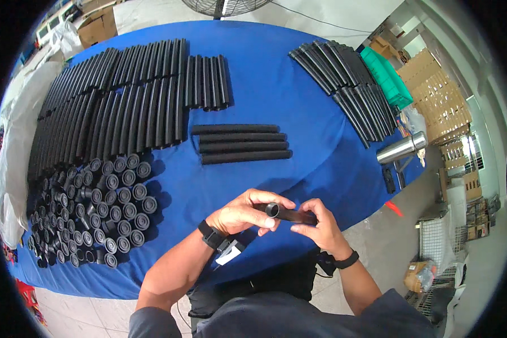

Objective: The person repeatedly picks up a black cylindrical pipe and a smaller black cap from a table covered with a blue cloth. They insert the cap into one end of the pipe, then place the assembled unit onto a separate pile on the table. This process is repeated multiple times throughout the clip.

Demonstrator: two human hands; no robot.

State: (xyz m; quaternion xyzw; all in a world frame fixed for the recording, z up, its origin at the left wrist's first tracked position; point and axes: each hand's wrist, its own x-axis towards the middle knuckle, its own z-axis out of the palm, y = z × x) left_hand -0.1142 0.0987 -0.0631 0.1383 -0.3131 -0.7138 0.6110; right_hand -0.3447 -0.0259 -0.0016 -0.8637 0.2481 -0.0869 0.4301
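A short-looking black tube [292, 214] is held between my two hands above the near edge of the blue cloth, its round end turned up toward me. My left hand [247, 213] closes its thumb and fingers about that end. Farther along, my right hand [324, 224] grips the tube with thumb and fingertips. Just beyond my hands, several black tubes [245, 145] lie side by side on the cloth. To the left is a cluster of round black caps [124, 196] with ringed faces, some tipped on their sides.
Long rows of black tubes [132, 112] cover the far left of the blue-clothed table [259, 73]. More tubes [349, 79] fan out at the far right, beside a green bin [386, 77]. A steel cylinder [401, 147] lies at the right edge; a fan [222, 5] stands behind.
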